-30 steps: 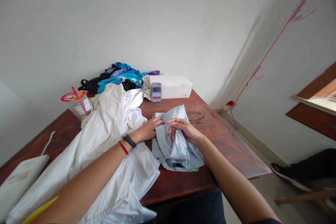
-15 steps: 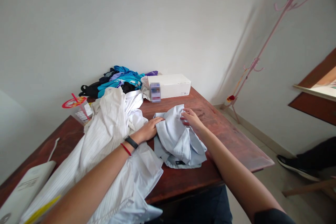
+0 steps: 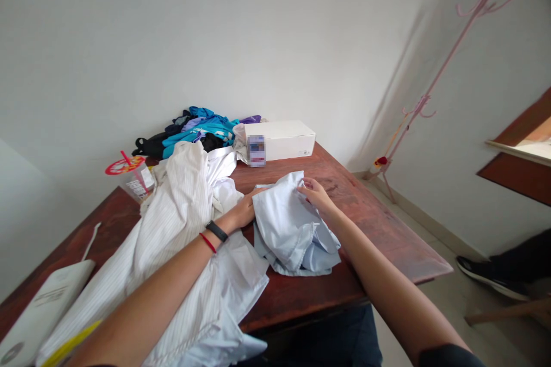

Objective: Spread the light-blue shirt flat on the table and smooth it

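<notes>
Pinching the light blue shirt (image 3: 293, 229) at its edge nearest the white box (image 3: 279, 140) with the right hand (image 3: 316, 192), fingertips closed on cloth. Touching its left edge with the left hand (image 3: 243, 213), fingers half hidden by a fold, hold unclear. Lying between both hands in front of the box, long axis pointing away from it.

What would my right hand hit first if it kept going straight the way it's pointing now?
Your right hand pinches the far edge of the light blue shirt; beyond that comes bare table, then probably the white box, though depth is unclear.
</notes>
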Motion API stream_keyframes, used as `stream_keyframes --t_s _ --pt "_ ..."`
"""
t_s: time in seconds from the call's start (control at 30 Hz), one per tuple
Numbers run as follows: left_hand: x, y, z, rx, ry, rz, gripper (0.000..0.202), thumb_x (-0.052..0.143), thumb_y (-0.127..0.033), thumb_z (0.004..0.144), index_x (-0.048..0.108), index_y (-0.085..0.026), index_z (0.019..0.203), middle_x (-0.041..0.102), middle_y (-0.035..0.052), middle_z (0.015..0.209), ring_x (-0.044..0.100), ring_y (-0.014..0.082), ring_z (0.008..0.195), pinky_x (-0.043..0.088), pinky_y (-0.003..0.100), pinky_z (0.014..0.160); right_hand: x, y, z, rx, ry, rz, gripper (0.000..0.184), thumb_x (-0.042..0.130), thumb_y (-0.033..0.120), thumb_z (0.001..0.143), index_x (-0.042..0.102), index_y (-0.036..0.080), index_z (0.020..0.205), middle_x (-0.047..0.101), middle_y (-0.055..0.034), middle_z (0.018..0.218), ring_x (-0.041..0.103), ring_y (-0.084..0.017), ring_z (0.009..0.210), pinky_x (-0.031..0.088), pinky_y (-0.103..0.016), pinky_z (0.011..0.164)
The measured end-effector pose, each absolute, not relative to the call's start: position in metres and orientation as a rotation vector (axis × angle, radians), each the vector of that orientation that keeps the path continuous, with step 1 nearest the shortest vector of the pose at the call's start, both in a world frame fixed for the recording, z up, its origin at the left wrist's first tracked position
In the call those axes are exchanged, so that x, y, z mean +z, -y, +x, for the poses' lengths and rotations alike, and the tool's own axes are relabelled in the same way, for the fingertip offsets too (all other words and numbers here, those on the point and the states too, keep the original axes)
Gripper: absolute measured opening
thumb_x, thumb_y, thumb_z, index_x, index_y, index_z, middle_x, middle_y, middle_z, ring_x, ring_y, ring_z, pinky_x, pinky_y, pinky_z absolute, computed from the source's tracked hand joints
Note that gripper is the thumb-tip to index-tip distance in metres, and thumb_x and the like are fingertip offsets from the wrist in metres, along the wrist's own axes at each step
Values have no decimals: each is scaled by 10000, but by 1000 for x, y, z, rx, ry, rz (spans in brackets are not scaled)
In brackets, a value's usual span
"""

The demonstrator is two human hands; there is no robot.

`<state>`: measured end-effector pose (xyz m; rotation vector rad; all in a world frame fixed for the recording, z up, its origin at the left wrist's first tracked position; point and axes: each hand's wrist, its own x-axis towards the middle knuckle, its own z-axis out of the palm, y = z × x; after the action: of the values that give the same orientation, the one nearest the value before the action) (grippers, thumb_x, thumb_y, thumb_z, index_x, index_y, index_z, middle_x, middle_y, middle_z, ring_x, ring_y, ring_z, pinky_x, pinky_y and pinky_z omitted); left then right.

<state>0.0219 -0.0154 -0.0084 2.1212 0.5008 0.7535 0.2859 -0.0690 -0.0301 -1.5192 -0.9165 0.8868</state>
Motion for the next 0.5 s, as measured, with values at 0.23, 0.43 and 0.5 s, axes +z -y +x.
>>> stream_keyframes --t_s 0.23,0.43,0.5 --pt "3 23 19 936 -618 2046 328 509 -333 977 677 -123 1164 722 123 1249 613 331 1247 442 470 1147 -34 66 285 819 944 -1493 575 787 363 688 658 228 1232 659 -99 1327 613 -259 1228 503 -342 980" --pt "4 25 13 1002 -751 2040 453 477 -367 1005 553 -123 1379 553 168 1502 505 341 1395 374 517 1210 -29 69 281 792 1010 -1473 545 752 380 723 677 206 1235 709 -59 1097 659 -203 917 507 -298 788" --pt "6 25 14 966 -773 2073 465 440 -368 1035 516 -131 1427 520 170 1532 476 341 1419 359 536 1218 -25 72 278 773 1010 -1455 500 748 371 718 706 206 1188 709 -34 1015 638 -184 856 488 -275 737"
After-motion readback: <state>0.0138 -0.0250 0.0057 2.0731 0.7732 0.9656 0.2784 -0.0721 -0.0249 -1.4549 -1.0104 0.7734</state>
